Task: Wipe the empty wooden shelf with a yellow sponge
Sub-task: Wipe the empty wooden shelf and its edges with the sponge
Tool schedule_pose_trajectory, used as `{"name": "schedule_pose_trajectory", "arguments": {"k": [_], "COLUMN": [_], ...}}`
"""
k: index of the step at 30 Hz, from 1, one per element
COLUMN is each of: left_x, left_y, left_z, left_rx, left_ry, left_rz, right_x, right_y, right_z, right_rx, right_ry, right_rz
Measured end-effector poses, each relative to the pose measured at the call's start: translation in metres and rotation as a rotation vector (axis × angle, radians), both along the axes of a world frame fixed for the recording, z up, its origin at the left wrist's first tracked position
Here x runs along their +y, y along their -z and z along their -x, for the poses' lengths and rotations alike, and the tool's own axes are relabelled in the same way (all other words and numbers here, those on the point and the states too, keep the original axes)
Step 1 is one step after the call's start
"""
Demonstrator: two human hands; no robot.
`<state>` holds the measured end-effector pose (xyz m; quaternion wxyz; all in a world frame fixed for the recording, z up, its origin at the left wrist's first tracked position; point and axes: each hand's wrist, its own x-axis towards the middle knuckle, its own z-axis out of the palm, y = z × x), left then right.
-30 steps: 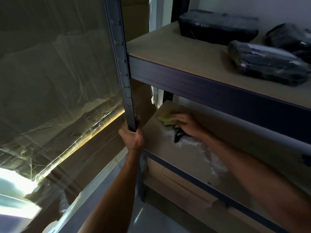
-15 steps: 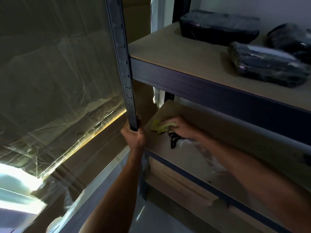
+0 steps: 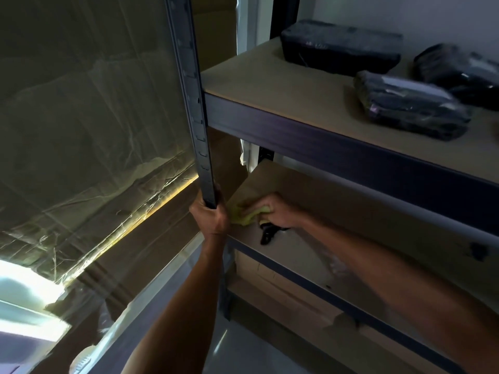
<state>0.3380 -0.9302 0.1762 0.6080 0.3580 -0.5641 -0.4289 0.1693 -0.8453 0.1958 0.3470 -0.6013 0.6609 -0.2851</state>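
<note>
Curled fingers of the right hand [image 3: 274, 211] grip the yellow sponge [image 3: 247, 216] and press it onto the wooden shelf [image 3: 291, 184] at its front left corner. Just beside it, the left hand [image 3: 213, 218] clenches the dark metal upright [image 3: 189, 103]. A small black object [image 3: 267, 234] lies under the right hand's heel, and a broad stroke would likely knock it off the front edge. The sponge may also bunch against the upright.

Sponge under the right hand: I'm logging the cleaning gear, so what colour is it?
Yellow. The sponge shows best in the head view.
</note>
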Motion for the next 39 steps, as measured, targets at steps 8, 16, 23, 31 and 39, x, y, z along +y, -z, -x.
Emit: {"name": "schedule_pose_trajectory", "arguments": {"k": [8, 16, 23, 31, 39], "left_x": [-0.003, 0.002, -0.004, -0.004, -0.01], "left_y": [0.003, -0.002, 0.005, 0.008, 0.013], "left_z": [-0.001, 0.0, -0.001, 0.001, 0.001], "left_rx": [0.006, 0.015, 0.002, -0.002, -0.042], "left_ry": [-0.021, -0.021, -0.006, -0.004, -0.034], "left_rz": [0.022, 0.012, -0.02, -0.028, 0.007], "right_x": [-0.031, 0.02, -0.012, 0.043, 0.022], "right_y": [-0.008, -0.018, -0.023, -0.027, -0.026], "right_z": [0.013, 0.005, -0.007, 0.0, 0.002], "right_rx": [-0.043, -0.032, -0.08, -0.03, 0.052], "right_ry": [0.232, -0.1, 0.169, -0.187, 0.035], "right_rz": [0.142, -0.106, 0.028, -0.159, 0.004]}}
